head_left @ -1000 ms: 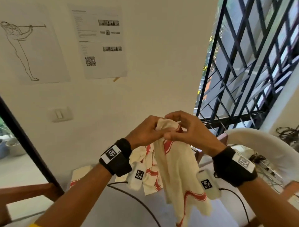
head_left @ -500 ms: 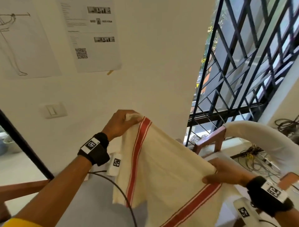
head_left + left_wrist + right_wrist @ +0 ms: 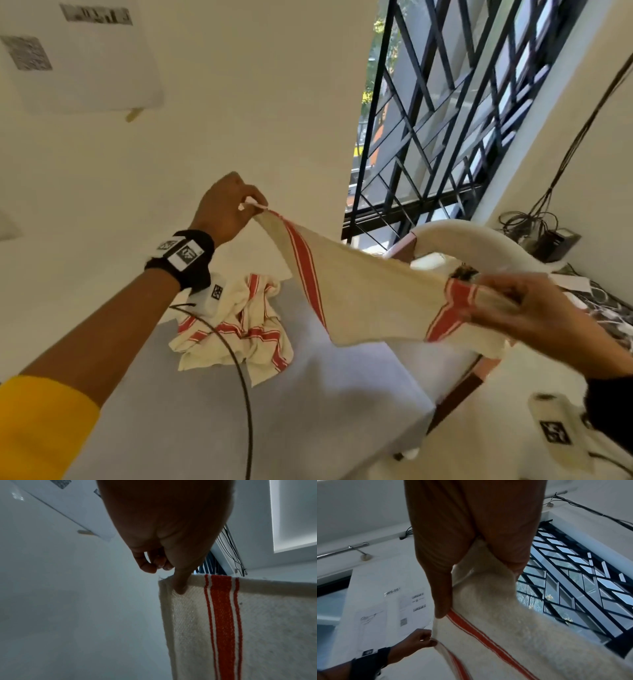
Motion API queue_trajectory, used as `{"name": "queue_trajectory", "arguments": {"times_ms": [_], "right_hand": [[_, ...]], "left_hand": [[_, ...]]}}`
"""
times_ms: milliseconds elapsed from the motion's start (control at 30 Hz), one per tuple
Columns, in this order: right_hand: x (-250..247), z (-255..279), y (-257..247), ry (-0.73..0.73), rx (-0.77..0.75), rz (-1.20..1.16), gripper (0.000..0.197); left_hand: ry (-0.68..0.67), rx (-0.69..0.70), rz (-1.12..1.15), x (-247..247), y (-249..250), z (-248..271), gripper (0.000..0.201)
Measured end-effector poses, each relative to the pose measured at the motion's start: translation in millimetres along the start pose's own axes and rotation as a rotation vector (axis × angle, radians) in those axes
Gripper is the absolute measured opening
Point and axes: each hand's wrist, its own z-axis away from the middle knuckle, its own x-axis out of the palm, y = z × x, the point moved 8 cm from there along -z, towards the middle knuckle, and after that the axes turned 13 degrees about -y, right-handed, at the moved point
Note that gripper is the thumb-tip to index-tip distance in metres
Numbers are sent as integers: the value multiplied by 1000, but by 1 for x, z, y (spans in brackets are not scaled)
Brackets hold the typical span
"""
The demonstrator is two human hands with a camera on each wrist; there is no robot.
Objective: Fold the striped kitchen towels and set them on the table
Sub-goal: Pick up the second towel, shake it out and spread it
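Note:
A cream kitchen towel with red stripes (image 3: pixel 370 294) hangs stretched in the air between both hands. My left hand (image 3: pixel 251 204) pinches its upper left corner, raised near the wall; the thumb presses the hem of the towel (image 3: pixel 223 615) in the left wrist view. My right hand (image 3: pixel 507 301) grips the bunched opposite corner, lower and to the right; the cloth (image 3: pixel 488 588) runs between its thumb and fingers. A second striped towel (image 3: pixel 239 329) lies crumpled on the grey table (image 3: pixel 308 411) below.
A white wall with taped papers (image 3: pixel 85 58) stands behind the table. A barred window (image 3: pixel 462 120) is at the right. A white chair back (image 3: pixel 479 246) sits beside the table's right edge. A black cable (image 3: pixel 239 377) hangs across the table from my left wrist.
The hands, first together at one bunched corner, have drawn apart. The towel is now spread taut between them, the right hand lower and farther right. The head view has tilted.

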Motion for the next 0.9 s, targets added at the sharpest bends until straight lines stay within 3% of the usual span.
{"name": "queue_trajectory", "arguments": {"times_ms": [133,267,367,533,633,900], "right_hand": [[93,7,2,-218,81,17,12],[209,-4,30,-257,186,3,8],[301,-14,44,-264,224,-73,11],[441,-32,55,-280,256,-142,28],[516,-34,58,-349,297,-163,14],[663,-32,28,-611,293,-126,19]], "left_hand": [[-102,-13,93,36,-38,24,11],[-252,-87,197,96,-101,69,18],[-349,-217,275,144,-159,108,22],[-500,-351,313,205,-228,151,30],[-509,-468,343,230,-266,179,42],[-501,-664,300,280,-345,274,60]]}}
